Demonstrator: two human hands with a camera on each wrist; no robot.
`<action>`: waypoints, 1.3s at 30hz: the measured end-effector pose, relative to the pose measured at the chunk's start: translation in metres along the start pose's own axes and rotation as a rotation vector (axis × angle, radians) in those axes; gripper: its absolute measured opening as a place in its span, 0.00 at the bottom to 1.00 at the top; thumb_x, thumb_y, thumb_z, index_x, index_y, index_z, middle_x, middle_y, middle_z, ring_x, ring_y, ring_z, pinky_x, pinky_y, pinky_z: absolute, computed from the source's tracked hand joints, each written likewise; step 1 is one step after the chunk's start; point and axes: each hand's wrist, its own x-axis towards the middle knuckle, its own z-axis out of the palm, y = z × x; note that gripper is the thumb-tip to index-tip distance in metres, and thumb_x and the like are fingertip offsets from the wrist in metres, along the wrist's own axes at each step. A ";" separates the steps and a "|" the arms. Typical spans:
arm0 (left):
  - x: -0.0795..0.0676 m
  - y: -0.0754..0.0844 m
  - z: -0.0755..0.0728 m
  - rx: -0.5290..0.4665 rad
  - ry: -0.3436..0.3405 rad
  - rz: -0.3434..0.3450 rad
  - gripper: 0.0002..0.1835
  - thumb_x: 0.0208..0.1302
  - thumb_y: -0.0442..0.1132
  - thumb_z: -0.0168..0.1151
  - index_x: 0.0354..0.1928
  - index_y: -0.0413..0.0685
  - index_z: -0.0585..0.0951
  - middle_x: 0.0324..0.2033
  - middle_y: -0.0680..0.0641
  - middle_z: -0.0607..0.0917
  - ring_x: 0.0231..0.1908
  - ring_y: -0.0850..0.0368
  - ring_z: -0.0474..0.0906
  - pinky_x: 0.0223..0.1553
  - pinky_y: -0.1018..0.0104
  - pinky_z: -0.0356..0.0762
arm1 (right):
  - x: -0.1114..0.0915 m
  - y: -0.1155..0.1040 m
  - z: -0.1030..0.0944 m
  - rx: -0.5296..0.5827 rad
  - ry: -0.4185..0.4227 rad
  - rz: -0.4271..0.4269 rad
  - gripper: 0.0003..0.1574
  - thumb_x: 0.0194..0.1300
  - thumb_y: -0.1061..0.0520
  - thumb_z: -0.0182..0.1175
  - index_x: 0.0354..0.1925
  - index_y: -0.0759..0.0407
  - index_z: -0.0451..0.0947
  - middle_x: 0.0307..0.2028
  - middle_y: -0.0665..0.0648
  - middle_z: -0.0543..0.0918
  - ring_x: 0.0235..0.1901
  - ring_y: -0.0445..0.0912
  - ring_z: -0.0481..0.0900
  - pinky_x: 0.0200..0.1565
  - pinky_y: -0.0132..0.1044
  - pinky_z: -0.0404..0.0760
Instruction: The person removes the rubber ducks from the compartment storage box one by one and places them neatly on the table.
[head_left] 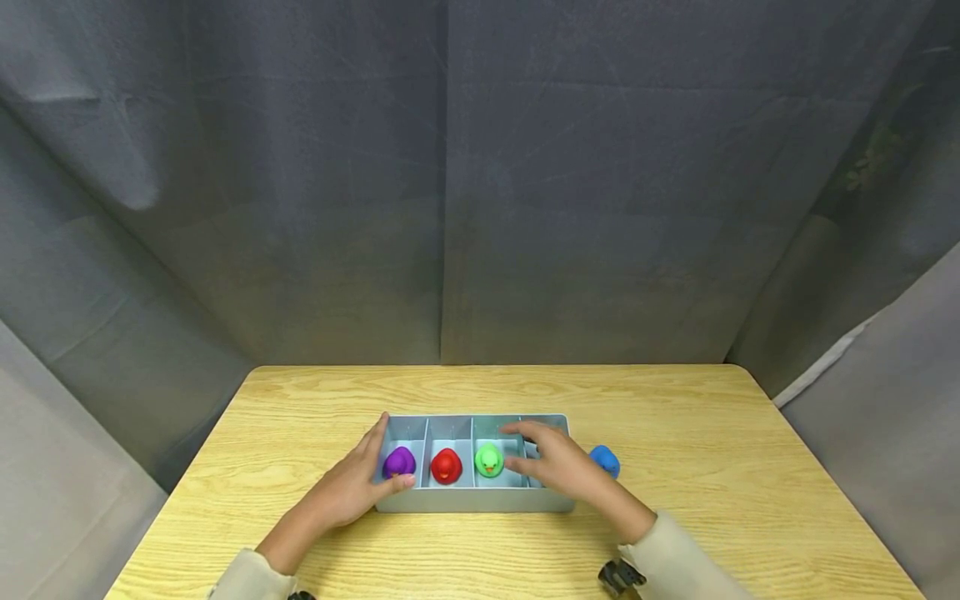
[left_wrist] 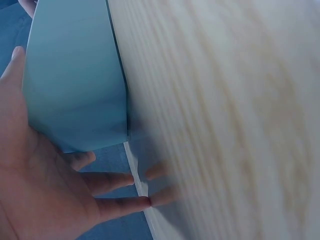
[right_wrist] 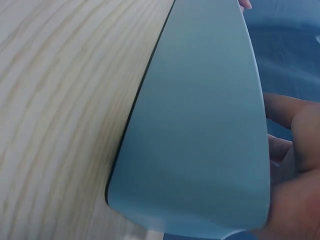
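1 bare left hand (head_left: 354, 483) lies against the left end of a long, pale grey-blue, plastic-looking box (head_left: 472, 500) with 4 compartments; its fingers are nearly straight, and its thumb reaches over the near rim, seemingly to steady it. A glossy purple toy duck (head_left: 400, 461) sits in compartment 1, a red toy duck (head_left: 446, 467) in compartment 2 and a light-green toy duck (head_left: 489, 460) in compartment 3. The bare right hand (head_left: 558, 460) hangs over compartments 3 and 4, thumb and fingers extended and apart, gripping nothing visible. The step in hand looks like work at the green duck; whether the thumb touches it, I cannot tell. The next move probably calls for lifting the right hand over the divider before any sideways travel.

That hand hides most of compartment 4. Right of the box, a blue toy duck (head_left: 604, 458) rests on the pale wood-grain table (head_left: 675, 417), partly behind the right hand. Dark grey curtains (head_left: 300, 208) enclose the table.
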 end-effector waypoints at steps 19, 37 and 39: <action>0.000 0.000 0.000 0.002 -0.002 -0.006 0.61 0.65 0.72 0.60 0.84 0.57 0.35 0.82 0.40 0.45 0.77 0.33 0.52 0.71 0.31 0.59 | 0.011 -0.001 0.019 -0.012 -0.059 0.003 0.34 0.70 0.57 0.68 0.71 0.62 0.72 0.69 0.64 0.75 0.70 0.65 0.69 0.68 0.65 0.68; 0.000 0.001 -0.001 -0.006 -0.008 -0.014 0.61 0.65 0.72 0.60 0.84 0.57 0.35 0.82 0.41 0.44 0.78 0.32 0.51 0.71 0.30 0.57 | 0.013 -0.005 0.029 -0.149 -0.012 0.037 0.23 0.63 0.59 0.73 0.56 0.60 0.85 0.55 0.62 0.86 0.58 0.62 0.81 0.60 0.64 0.76; 0.000 0.002 -0.001 -0.007 -0.009 -0.014 0.61 0.65 0.72 0.60 0.84 0.57 0.35 0.82 0.41 0.44 0.78 0.33 0.51 0.71 0.30 0.57 | 0.013 -0.006 0.029 -0.155 -0.002 0.043 0.22 0.62 0.61 0.74 0.54 0.60 0.86 0.54 0.62 0.87 0.58 0.62 0.81 0.59 0.63 0.77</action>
